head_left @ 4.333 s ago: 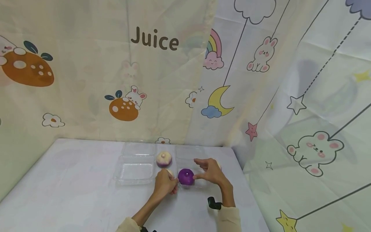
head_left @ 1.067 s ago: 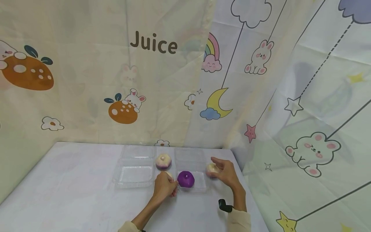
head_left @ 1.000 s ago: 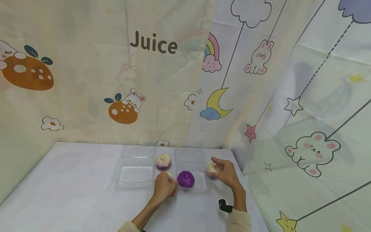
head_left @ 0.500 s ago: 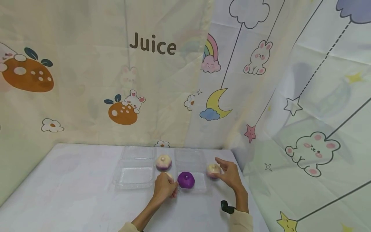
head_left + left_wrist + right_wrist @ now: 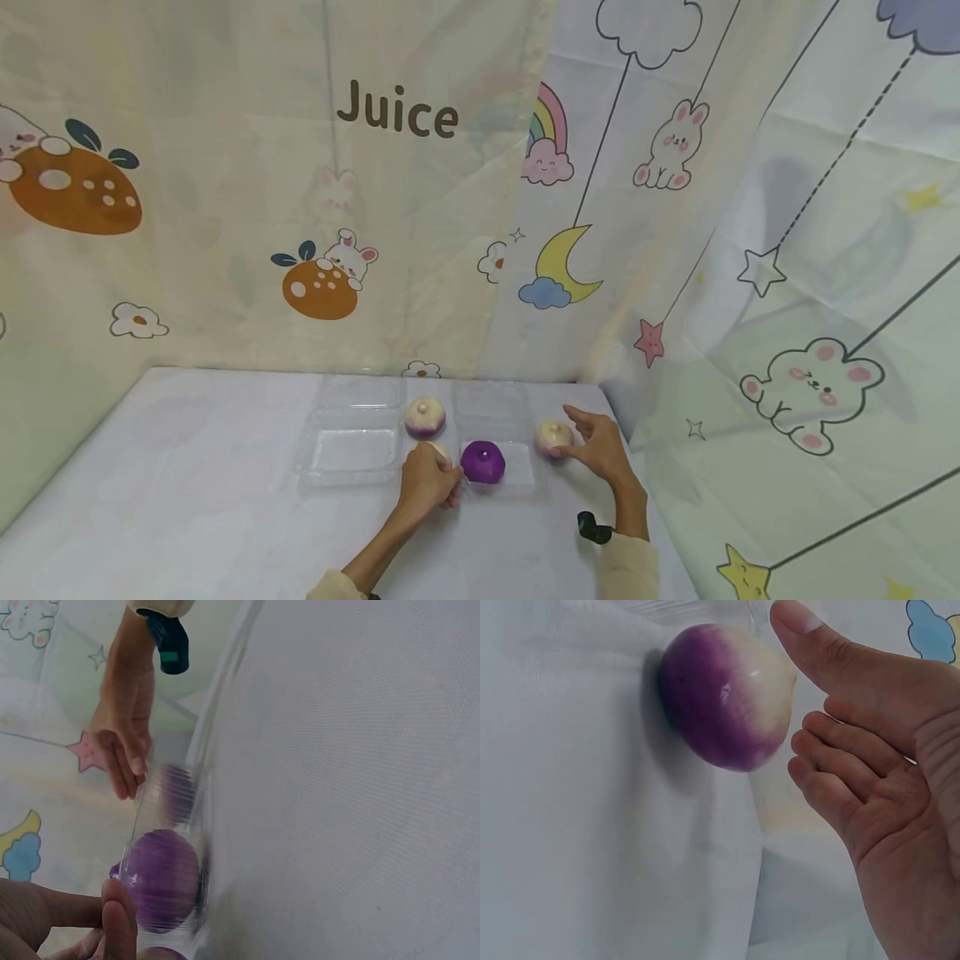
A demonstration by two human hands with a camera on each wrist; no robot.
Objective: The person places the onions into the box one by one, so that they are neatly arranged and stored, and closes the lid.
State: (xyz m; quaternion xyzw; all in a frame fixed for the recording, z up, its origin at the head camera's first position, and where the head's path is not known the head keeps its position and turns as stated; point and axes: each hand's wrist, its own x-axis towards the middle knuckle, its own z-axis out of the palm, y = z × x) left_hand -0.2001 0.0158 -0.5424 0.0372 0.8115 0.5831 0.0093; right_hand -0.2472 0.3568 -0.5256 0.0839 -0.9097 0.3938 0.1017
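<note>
Just beside purple-white turnip (image 5: pixel 553 436): right hand (image 5: pixel 602 448), near table's right edge (image 5: pixel 667 550).

In the head view, the left hand (image 5: pixel 429 479) hides all but the pale top of a turnip (image 5: pixel 439 452) just beyond it, and the left sleeve (image 5: pixel 335 587) runs off the bottom edge. From the left wrist, that hand is cut off at the lower left corner, while the ribbed wall of the clear container (image 5: pixel 517 467) smears the purple vegetable (image 5: pixel 483 462) beside its fingers. The right hand (image 5: pixel 602 448) is cropped by its own view's right edge.
</note>
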